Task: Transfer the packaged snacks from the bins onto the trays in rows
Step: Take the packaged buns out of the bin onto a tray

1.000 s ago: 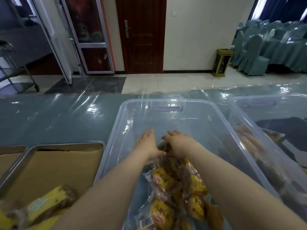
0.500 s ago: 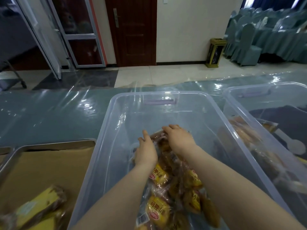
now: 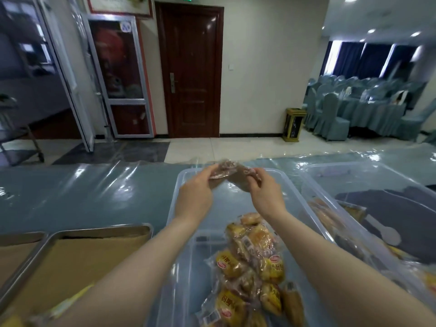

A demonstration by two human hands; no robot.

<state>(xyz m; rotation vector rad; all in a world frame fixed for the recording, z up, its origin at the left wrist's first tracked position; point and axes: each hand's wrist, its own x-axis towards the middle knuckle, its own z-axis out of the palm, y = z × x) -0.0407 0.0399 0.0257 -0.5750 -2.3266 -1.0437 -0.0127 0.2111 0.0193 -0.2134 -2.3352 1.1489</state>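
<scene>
Head view, packets lifted clear of the bin. The left hand and right hand are raised above the far end of the clear bin, at centre frame, and share a brown snack packet between them. The fingers of each hand are curled narrowly and pinch the film at opposite ends; motion blur prevents telling whether one packet or two joined packets are held. The remaining packaged snacks, mostly yellow-labelled, lie heaped in the near half of the bin, at lower centre. The paper-lined tray sits on the counter at lower left, just beside the bin, with a few yellow packets blurred at its near edge. A second clear bin stands at right.

Handling, as judged: the packet appears light and soft, its contents crushable and its wrapper thin, glossy and probably slippery. A pinch on the sealed end flaps, as here, should spare the contents but may let the film slide or tear if pulled apart. For carrying to the tray, a gentle hold across the body seems safer, with the packet laid flat and aligned with those already placed to form a row
</scene>
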